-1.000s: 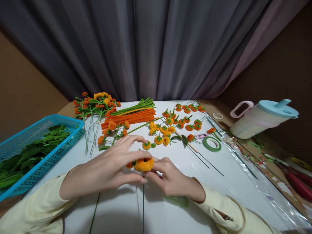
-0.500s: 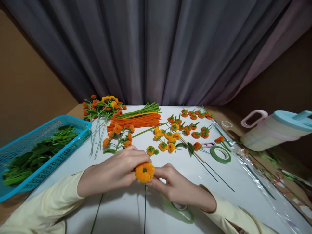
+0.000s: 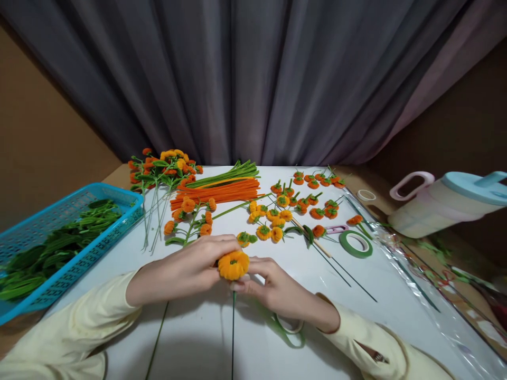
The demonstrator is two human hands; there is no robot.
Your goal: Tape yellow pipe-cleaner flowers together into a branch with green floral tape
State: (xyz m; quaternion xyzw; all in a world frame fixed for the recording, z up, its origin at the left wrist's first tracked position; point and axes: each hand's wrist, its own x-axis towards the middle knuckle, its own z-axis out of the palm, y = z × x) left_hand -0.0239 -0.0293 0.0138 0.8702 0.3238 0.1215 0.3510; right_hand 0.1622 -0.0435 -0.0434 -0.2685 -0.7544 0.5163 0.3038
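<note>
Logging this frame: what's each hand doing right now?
Left hand: closed, seemingly holding the yellow flower.
Right hand: at that flower's edge, partly hidden; whether it's closed can't be told.

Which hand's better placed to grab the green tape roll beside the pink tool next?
Probably the right hand: the round green tape roll lies nearer it, while the left hand is farther off, beyond the fluffy yellow flower.

The yellow flower (image 3: 233,265) at centre looks fuzzy, the basket (image 3: 95,245) at left plastic, the curtain (image 3: 253,79) at top matt cloth.
</note>
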